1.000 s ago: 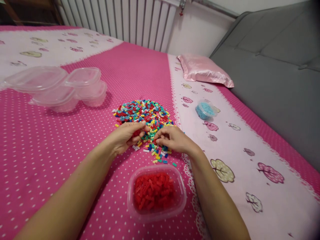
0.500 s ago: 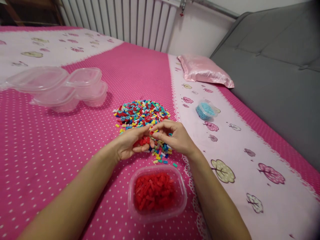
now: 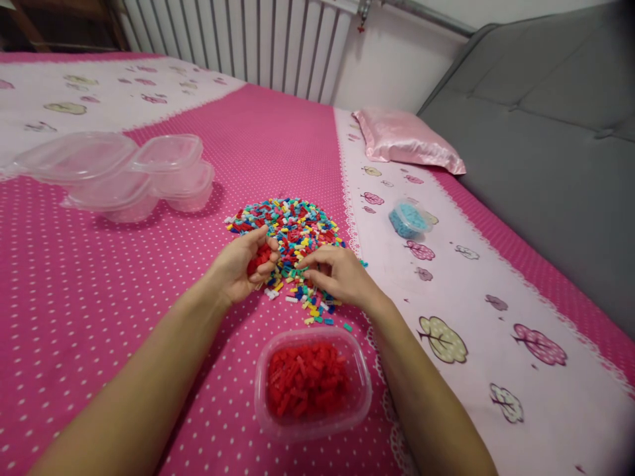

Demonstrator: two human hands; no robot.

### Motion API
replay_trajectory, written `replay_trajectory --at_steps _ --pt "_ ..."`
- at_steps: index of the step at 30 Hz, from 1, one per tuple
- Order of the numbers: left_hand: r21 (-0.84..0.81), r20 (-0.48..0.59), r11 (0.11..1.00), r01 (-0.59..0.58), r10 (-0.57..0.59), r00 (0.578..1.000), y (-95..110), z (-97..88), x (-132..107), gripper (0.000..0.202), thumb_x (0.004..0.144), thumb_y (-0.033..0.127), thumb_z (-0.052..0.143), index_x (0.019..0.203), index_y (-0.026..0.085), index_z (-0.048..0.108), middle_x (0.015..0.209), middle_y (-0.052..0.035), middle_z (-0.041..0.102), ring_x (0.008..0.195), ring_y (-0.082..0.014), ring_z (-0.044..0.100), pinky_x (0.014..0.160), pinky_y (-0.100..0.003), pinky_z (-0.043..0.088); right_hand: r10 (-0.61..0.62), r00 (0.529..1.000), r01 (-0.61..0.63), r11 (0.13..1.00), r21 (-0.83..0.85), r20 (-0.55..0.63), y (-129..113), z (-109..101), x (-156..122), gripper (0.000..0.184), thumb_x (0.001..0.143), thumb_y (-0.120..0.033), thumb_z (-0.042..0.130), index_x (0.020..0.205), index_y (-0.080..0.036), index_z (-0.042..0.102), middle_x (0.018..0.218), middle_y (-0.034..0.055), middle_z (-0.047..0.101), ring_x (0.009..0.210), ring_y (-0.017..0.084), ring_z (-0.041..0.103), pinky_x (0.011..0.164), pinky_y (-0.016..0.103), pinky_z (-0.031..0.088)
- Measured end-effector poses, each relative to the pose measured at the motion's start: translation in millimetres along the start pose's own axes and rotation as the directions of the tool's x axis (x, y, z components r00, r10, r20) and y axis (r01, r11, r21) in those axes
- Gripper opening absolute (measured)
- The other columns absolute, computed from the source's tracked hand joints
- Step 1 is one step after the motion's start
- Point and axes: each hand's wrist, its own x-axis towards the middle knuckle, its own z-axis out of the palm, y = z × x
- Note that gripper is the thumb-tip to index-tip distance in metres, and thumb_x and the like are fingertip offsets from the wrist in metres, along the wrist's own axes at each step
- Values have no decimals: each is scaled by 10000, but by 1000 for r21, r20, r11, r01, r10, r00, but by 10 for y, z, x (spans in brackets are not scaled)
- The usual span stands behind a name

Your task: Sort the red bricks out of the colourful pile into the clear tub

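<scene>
Cupped at the left of a multicoloured pile of small toy bricks (image 3: 292,221), my left hand (image 3: 244,263) holds a clump of red bricks (image 3: 260,258) against its palm. My right hand (image 3: 340,274) is over the near right part of the pile, thumb and fingertips close together at the loose bricks. Whether a brick sits between those fingertips I cannot make out. Nearer to me, a clear plastic container (image 3: 364,390) stands uncovered with many red bricks (image 3: 307,377) inside.
Stacked clear containers (image 3: 173,155) stand at the left on the pink dotted bedspread (image 3: 278,139). To the right is a small tub of light blue bricks (image 3: 409,219). A pink pillow (image 3: 407,139) lies near the grey headboard (image 3: 540,125); a white radiator (image 3: 248,46) is behind.
My hands have moved apart. The left, with the red bricks, has shifted left and its fingers curl more; the right has dropped slightly toward the pile.
</scene>
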Motion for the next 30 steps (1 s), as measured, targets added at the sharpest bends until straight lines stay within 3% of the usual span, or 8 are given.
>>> replay_trajectory --at_steps 3,8,17,24,30 --pt "-6 5 1000 -11 11 1000 -5 -4 8 471 973 275 286 600 130 535 478 -7 473 284 -50 327 243 -124 217 -30 996 34 998 -46 89 9 48 5 133 802 -171 666 913 -169 738 745 17 626 625 97 492 619 234 362" --pt "-7 11 1000 -3 3 1000 -17 9 5 471 971 288 298 601 128 542 480 -9 474 284 -49 332 244 -122 214 2 995 8 995 -94 104 31 105 8 124 797 -209 688 904 -187 748 749 17 643 633 100 505 617 232 355" --pt "16 37 1000 24 -25 999 -24 34 -14 472 973 287 291 623 112 555 501 -27 498 289 -47 343 242 -115 211 4 996 -1 999 -35 84 30 103 5 96 789 -167 670 844 -185 746 719 8 640 619 95 510 616 235 367" --pt "58 33 998 31 -33 999 -28 42 -12 456 975 287 291 680 94 579 532 -40 532 304 -47 366 243 -112 216 91 985 -59 977 205 -148 -40 1 -2 127 797 -248 664 858 -161 733 642 -11 597 503 74 414 526 231 344" --pt "98 129 993 61 -73 989 -83 59 -6 485 988 312 243 724 91 584 580 -66 584 320 -46 380 236 -111 215 71 960 9 958 285 -270 -69 10 -8 158 811 -303 656 886 -182 725 776 27 666 589 96 503 560 238 397"
